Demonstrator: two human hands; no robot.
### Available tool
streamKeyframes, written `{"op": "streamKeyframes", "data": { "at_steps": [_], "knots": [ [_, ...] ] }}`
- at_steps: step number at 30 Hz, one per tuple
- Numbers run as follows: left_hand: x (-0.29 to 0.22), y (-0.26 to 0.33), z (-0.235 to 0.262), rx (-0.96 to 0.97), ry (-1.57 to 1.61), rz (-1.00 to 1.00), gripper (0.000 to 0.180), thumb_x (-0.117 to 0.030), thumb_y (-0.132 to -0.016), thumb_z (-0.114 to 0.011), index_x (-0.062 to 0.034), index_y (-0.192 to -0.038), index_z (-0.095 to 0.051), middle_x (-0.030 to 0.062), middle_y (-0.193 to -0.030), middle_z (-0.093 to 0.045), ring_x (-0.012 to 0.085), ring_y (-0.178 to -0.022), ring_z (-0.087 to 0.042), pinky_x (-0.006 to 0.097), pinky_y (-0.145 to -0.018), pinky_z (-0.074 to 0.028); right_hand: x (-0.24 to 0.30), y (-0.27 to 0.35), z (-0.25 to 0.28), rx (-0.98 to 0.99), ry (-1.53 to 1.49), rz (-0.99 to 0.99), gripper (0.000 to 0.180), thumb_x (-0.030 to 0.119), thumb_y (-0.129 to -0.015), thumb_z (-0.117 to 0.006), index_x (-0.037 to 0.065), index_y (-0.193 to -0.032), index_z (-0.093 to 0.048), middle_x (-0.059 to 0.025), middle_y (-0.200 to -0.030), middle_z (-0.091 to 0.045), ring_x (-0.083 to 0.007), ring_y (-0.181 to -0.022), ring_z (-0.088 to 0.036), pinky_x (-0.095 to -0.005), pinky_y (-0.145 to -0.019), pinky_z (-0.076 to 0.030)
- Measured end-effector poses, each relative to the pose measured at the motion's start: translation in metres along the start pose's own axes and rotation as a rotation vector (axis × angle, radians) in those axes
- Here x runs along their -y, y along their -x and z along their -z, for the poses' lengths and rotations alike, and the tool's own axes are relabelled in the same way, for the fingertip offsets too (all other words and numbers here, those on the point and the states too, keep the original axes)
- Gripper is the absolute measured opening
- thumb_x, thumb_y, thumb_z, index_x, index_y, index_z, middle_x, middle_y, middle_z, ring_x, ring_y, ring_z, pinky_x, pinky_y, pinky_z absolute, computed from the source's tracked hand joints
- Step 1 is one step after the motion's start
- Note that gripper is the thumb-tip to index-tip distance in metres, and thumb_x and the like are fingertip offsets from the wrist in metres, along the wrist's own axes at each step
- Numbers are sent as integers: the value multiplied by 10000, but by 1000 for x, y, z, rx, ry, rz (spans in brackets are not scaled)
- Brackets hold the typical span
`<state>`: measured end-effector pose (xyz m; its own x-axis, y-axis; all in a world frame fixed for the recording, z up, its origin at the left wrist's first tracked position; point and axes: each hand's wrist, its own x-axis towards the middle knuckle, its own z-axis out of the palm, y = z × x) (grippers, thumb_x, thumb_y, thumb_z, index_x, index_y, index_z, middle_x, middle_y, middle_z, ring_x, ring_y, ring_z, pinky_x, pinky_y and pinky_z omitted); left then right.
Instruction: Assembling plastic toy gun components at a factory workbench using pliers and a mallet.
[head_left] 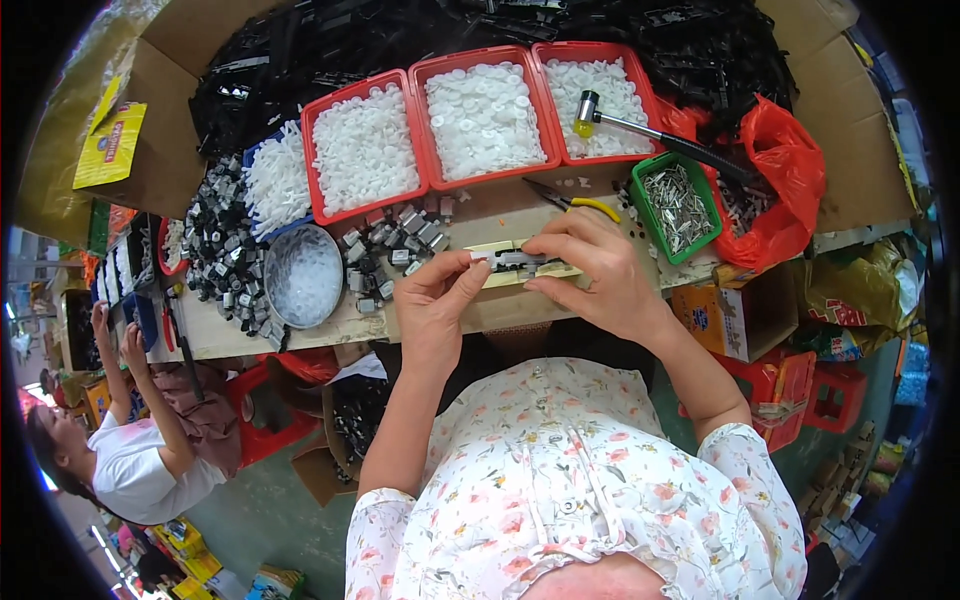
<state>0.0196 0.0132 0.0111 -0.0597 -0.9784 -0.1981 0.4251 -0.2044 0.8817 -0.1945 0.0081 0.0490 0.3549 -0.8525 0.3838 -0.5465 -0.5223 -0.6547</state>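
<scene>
Over the near edge of the table lies a brass-coloured block (505,279), with a narrow black-and-grey assembly (514,260) along it. My left hand (433,300) is closed at the assembly's left end, its thumb and forefinger pinching a small white plastic part (481,257). At the other end, the thumb and fingers of my right hand (600,268) close on the black-and-grey assembly from both sides, partly hiding it. Just beyond my right hand, pliers with yellow handles (596,207) rest on the table. Small grey-and-black motor-like parts (412,235) lie loose beyond my left hand.
Red trays (421,120) of small white parts stand beyond my hands. A hammer (640,128) lies across the right one. Nearby are a green basket (641,192) of metal pins, a red plastic bag (790,175) and a round metal bowl (335,262). Another person (150,450) works at left.
</scene>
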Motion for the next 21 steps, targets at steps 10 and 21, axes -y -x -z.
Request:
{"op": "streamKeyframes", "data": {
  "at_steps": [10,21],
  "knots": [
    [-2,-9,7,164,-729,-364,321,37,-784,-797,-28,-1093,-741,55,-1008,-692,167,-883,-618,321,-775,-502,-10,3,21,142,42,-29,307,99,-745,-813,6,-1017,-706,-115,-977,-643,-283,-931,-632,-370,-811,-508],
    [-8,-16,-7,381,-1165,-943,243,-71,-760,-792,-45,-994,-733,94,-985,-672,307,-919,-603,410,-774,-504,-14,14,32,211,-191,-201,296,46,-745,-769,-24,-1021,-688,-116,-962,-639,-261,-890,-635,-352,-802,-510]
  ]
}}
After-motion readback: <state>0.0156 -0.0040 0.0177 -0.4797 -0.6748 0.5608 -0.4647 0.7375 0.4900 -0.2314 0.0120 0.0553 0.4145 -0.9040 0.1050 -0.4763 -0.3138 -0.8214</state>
